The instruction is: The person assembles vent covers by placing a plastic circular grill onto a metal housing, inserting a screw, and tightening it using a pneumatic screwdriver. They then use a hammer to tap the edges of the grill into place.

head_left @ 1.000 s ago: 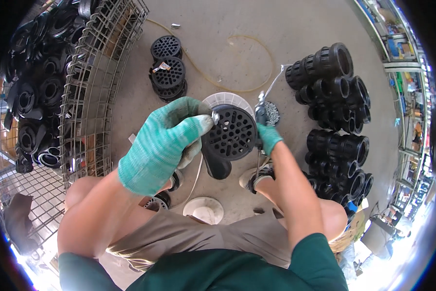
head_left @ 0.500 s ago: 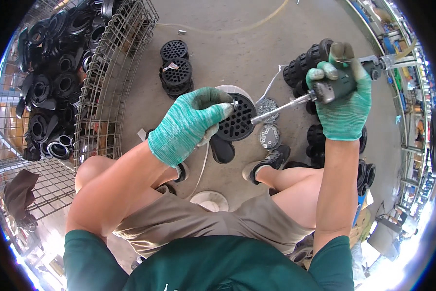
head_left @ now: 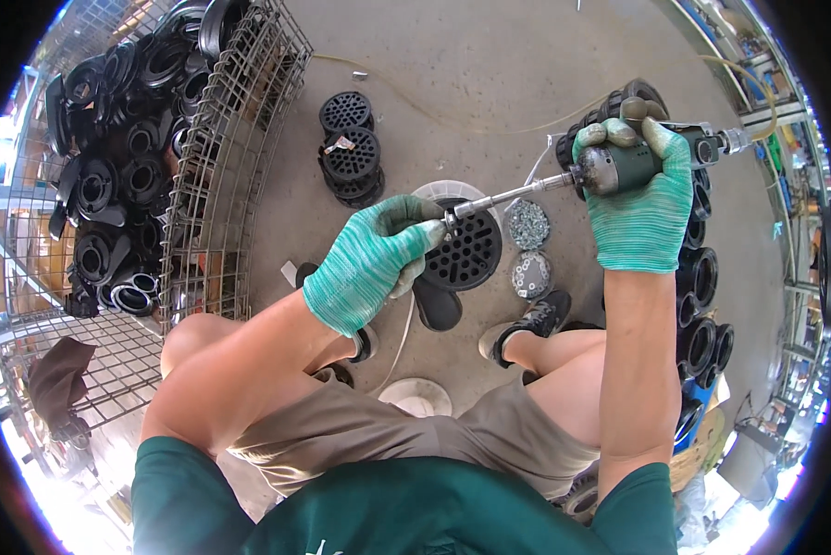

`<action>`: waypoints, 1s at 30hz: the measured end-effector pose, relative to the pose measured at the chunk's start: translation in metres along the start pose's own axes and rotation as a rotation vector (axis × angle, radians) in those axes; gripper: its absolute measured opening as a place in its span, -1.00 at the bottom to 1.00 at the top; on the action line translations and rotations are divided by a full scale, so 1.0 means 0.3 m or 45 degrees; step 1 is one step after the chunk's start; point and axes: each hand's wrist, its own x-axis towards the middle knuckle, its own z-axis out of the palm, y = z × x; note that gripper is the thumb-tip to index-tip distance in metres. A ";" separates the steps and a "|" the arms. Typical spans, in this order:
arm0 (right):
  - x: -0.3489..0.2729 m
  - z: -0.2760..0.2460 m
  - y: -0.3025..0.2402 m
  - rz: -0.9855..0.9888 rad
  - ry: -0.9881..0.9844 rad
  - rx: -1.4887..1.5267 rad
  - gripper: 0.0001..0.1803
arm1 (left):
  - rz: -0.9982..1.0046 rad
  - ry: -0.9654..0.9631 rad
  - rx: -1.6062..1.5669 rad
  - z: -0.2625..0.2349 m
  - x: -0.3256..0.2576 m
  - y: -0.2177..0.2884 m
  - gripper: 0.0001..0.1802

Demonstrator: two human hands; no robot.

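Observation:
My left hand, in a green knit glove, grips the rim of a round black perforated disc that rests on a white bucket. My right hand, also gloved, is closed around a grey-green pneumatic screwdriver. Its long metal bit slants down and left, with the tip at the disc's edge right beside my left fingers. Two shallow tins of small silvery screws sit on the floor just right of the disc.
A wire cage full of black round parts stands at left. Stacked perforated discs lie on the concrete behind. Black tube-like parts are stacked at right. A thin hose trails across the floor. My shoes and a white lid are below.
My right hand has lifted the screwdriver from beside the disc up to the right, and the bit tip now meets the disc's rim. My left hand stays on the disc.

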 end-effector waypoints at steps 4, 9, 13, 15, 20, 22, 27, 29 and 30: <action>0.013 -0.016 0.017 0.057 0.000 0.003 -0.83 | 0.017 -0.015 -0.010 0.006 0.010 0.001 -0.66; 0.019 0.005 0.036 0.020 0.099 0.000 -0.83 | 0.015 -0.008 -0.072 0.000 0.020 0.000 -0.64; 0.036 -0.011 0.064 0.069 0.189 0.002 -0.83 | 0.009 -0.063 -0.141 -0.010 0.032 -0.003 -0.63; 0.037 -0.017 0.078 0.065 0.215 -0.007 -0.81 | -0.002 -0.017 -0.127 -0.012 0.042 -0.012 -0.60; 0.034 -0.049 0.090 0.100 0.268 -0.072 -0.78 | 0.109 0.121 0.192 -0.001 0.066 -0.023 -0.67; 0.033 -0.058 0.096 0.113 0.257 -0.091 -0.77 | 0.186 0.181 0.378 -0.012 0.092 -0.034 -0.70; 0.019 -0.045 0.085 0.169 0.194 -0.112 -0.78 | 0.447 0.138 0.940 -0.050 0.219 -0.076 -0.78; 0.016 -0.068 0.092 0.169 0.120 -0.155 -0.59 | 0.512 0.145 1.118 -0.067 0.263 -0.088 -0.77; 0.009 -0.071 0.097 0.157 0.103 -0.200 -0.58 | 0.498 0.151 1.283 -0.055 0.275 -0.087 -0.77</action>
